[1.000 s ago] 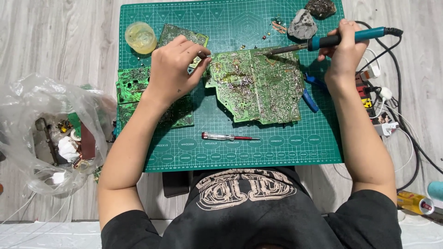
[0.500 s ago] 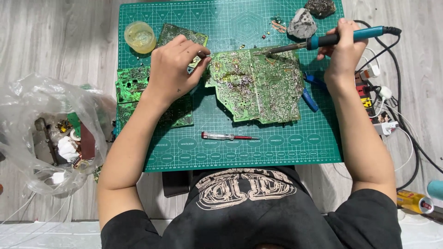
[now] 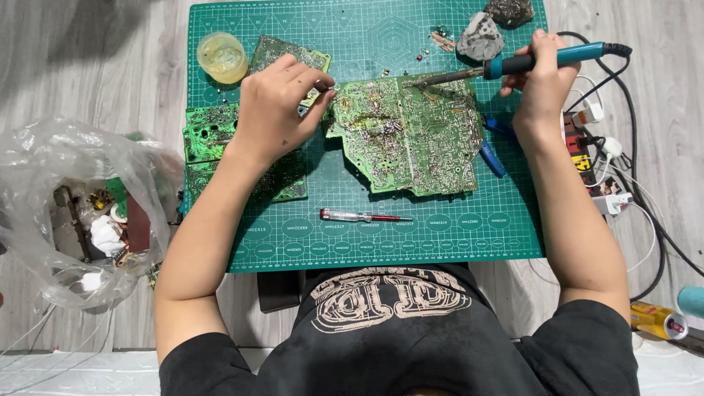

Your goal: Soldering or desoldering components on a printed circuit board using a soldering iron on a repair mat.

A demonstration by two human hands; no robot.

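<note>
Soldering iron (image 3: 543,60) gripped in right hand (image 3: 544,81), unmoved, left hand (image 3: 275,110) still pinching circuit board (image 3: 407,132).

Large circuit board (image 3: 407,136): green, irregular outline, solder side up with brownish staining near its upper left, lying flat on the green cutting mat (image 3: 440,227) at centre. Soldering iron (image 3: 513,66): teal handle, dark cable at its right end, held nearly level, its metal tip resting on the board's upper edge.
</note>
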